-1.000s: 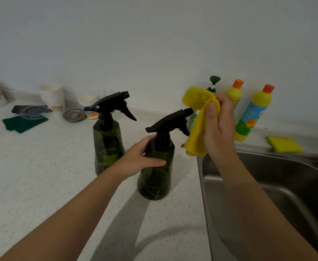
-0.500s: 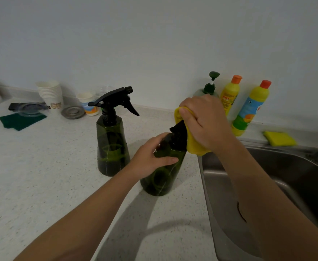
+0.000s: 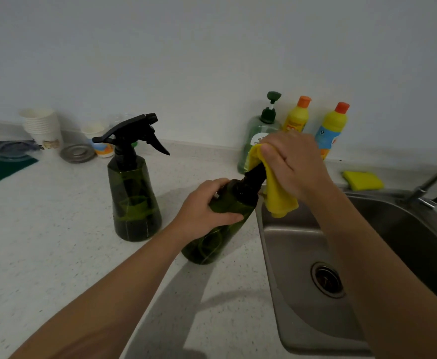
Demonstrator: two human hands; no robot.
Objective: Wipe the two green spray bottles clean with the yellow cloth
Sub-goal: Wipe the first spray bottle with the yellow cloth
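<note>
A dark translucent green plastic spray bottle (image 3: pixel 134 203) with a black trigger head is seen beside a second dark green spray bottle (image 3: pixel 220 229). A bright yellow cloth (image 3: pixel 277 195) is draped over the second one's black top. The white countertop (image 3: pixel 44 255) is finely speckled. Two yellow plastic bottles (image 3: pixel 332 128) are capped in orange. A yellow sponge (image 3: pixel 363 180) and a grey steel sink (image 3: pixel 297 255) are shown.
</note>
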